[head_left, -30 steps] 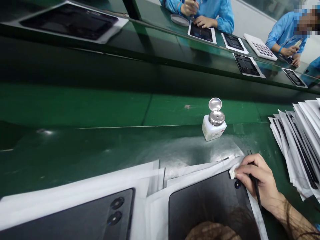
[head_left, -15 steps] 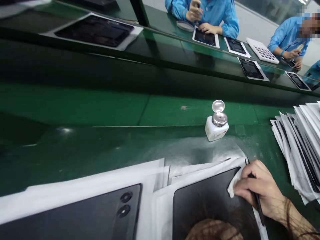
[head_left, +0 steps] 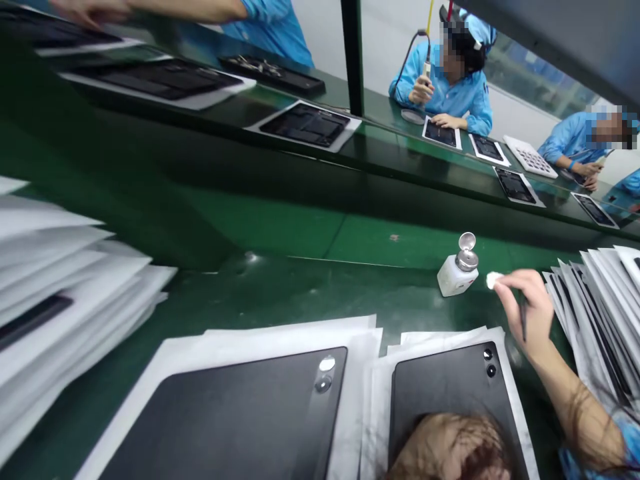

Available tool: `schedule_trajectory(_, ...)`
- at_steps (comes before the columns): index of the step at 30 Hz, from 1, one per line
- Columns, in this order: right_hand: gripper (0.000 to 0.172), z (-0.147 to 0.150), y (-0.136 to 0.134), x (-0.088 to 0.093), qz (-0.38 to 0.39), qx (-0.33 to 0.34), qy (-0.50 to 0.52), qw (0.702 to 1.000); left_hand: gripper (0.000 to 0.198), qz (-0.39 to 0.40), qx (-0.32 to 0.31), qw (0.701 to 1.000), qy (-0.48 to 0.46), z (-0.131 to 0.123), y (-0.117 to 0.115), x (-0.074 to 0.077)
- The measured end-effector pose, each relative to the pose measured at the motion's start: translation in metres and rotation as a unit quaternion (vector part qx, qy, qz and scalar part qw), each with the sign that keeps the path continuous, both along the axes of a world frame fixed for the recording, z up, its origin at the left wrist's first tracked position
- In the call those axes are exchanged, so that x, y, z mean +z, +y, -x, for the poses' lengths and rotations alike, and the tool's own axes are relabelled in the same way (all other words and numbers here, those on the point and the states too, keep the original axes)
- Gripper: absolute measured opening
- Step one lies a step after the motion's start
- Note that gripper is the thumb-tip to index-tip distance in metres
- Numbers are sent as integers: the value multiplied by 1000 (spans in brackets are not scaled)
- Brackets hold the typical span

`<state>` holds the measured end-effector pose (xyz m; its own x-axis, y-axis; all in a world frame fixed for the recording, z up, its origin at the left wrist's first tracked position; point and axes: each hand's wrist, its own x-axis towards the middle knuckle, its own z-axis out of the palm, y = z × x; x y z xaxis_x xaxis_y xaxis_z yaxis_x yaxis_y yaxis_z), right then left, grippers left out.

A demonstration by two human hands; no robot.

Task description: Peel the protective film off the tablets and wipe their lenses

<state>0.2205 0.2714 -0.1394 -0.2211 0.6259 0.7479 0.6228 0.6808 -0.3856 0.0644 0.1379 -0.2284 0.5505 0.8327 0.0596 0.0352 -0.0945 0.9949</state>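
Clearly, right hand (head_left: 531,307) pinches wad (head_left: 493,280); bottle (head_left: 456,276) near.

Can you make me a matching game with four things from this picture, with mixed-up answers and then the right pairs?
Things:
1. bottle
2. white wad
3. table
4. front left tablet

Matches:
A. green
B. lying on white paper
C. lid flipped up
D. pinched in the right hand

Right pairs: 1-C, 2-D, 3-A, 4-B.
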Motion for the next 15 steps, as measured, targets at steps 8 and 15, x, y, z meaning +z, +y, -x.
schedule_trajectory(8,12,41,46,18,25,19,-16,999,16,156,35,981,-108,0,6,23)
schedule_trajectory(15,13,-6,-65,17,163,118,5,980,30,273,121,935,-193,3,12,47)
